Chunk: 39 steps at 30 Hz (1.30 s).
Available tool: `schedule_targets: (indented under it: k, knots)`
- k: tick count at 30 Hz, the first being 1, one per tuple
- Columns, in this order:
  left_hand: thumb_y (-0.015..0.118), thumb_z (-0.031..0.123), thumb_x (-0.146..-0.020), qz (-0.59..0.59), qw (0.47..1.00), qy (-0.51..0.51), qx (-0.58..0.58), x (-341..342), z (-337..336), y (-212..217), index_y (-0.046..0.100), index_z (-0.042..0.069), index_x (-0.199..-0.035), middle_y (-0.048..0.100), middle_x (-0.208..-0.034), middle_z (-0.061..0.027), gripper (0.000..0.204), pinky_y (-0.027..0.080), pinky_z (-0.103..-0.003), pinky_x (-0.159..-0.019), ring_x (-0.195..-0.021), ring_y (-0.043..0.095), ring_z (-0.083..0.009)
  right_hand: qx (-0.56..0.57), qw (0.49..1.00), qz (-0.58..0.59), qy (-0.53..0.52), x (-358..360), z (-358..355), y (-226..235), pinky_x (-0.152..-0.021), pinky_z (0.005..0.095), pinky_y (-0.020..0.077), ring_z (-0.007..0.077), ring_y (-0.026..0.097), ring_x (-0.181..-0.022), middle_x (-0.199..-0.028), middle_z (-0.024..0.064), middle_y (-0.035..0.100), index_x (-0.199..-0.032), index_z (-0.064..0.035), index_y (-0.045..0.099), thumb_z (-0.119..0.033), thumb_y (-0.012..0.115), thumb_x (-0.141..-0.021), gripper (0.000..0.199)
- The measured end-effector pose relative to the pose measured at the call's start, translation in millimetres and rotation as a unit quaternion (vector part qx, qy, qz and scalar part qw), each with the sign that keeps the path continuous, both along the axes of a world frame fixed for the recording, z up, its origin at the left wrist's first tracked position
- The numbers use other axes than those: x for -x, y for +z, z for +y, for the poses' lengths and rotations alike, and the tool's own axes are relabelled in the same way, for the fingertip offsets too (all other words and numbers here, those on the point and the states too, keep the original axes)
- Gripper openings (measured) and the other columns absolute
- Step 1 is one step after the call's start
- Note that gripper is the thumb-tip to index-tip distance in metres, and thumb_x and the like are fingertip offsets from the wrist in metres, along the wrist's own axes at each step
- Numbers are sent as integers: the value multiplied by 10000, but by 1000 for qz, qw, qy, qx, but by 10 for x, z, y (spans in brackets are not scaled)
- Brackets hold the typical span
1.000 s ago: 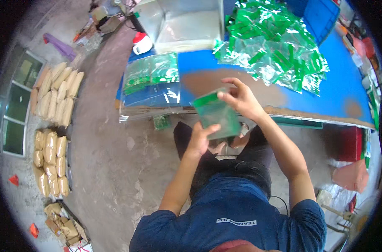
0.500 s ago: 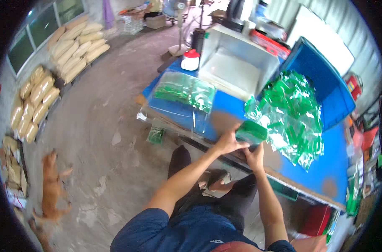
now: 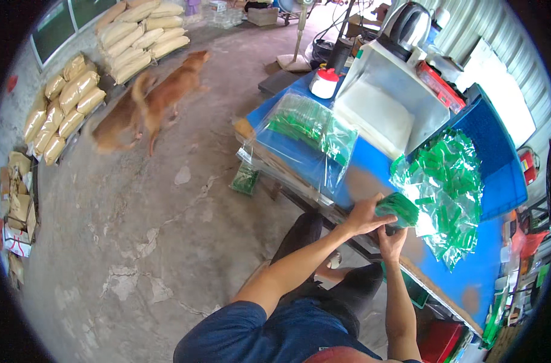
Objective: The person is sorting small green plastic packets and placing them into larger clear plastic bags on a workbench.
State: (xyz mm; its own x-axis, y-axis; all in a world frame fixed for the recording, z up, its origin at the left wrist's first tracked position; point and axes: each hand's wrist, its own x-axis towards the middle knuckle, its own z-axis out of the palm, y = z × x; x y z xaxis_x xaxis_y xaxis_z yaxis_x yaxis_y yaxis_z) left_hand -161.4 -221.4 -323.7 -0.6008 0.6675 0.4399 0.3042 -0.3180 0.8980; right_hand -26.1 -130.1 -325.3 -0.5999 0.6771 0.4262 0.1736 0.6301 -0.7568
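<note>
At the table's near edge, both hands grip a thick stack of green plastic packets (image 3: 399,209). My left hand (image 3: 366,216) is closed around the stack's left side, its thumb across the near end. Underneath, my right hand (image 3: 392,242) supports the near end with closed fingers, partly hidden by the stack. Just right of my hands spreads a loose pile of clear packets with green contents (image 3: 448,181). A large clear plastic bag (image 3: 333,172) lies beyond my left hand, with green packets inside it.
A blue bin (image 3: 510,187) lies tipped behind the pile on the blue table (image 3: 436,284). Beside a pale open box (image 3: 381,115) stands a white bottle with a red cap (image 3: 324,85). Two brown dogs (image 3: 171,91) are on the floor at left, near stacked sacks (image 3: 72,100).
My view has swung, so the table appears farther right and lower. Both hands keep hold of the stack. The dogs have moved from the lower left floor toward the sacks.
</note>
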Motion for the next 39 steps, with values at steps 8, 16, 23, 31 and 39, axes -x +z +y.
schedule_targets:
  k: [8, 16, 23, 31, 39]
  knots:
    - [802, 500, -777, 31, 999, 15, 0, -24, -20, 16, 584, 16, -1065, 677, -936, -173, 604, 517, -437, -767, -891, 677, -359, -35, 999, -30, 22, -88, 120, -84, -946, 404, 457, 282, 582, -1065, -1157, 161, 595, -1229, 15, 512, -134, 759, -794, 522]
    - [781, 508, -793, 30, 999, -13, 10, 8, -40, 18, 574, 9, -1077, 675, -946, -171, 610, 513, -433, -780, -889, 669, -363, 9, 1000, -26, 8, -64, 60, -66, -986, 407, 443, 274, 585, -1088, -1149, 152, 605, -1205, 9, 545, -84, 736, -781, 475]
    - [617, 540, -916, -15, 999, -34, 19, -4, -10, 27, 566, 5, -1073, 673, -931, -193, 560, 503, -455, -787, -890, 661, -387, 26, 999, -24, -4, -66, 39, -68, -919, 374, 484, 245, 603, -1050, -1170, 147, 595, -1266, 8, 472, -110, 763, -819, 547]
    - [548, 471, -967, -62, 994, -73, 49, 63, -69, 181, 591, -1, -1089, 668, -1003, -210, 489, 483, -450, -839, -963, 643, -386, 75, 996, -27, -36, -42, 48, -24, -952, 376, 468, 247, 591, -1068, -1172, 151, 601, -1256, 12, 495, -103, 771, -796, 549]
    - [717, 341, -863, -49, 996, -74, 14, 58, -137, 170, 590, 25, -1168, 653, -1080, -187, 457, 481, -423, -880, -1015, 636, -353, 79, 995, -54, 0, 34, -163, 340, -948, 376, 476, 229, 598, -1068, -1165, 143, 615, -1223, -1, 531, -105, 771, -784, 511]
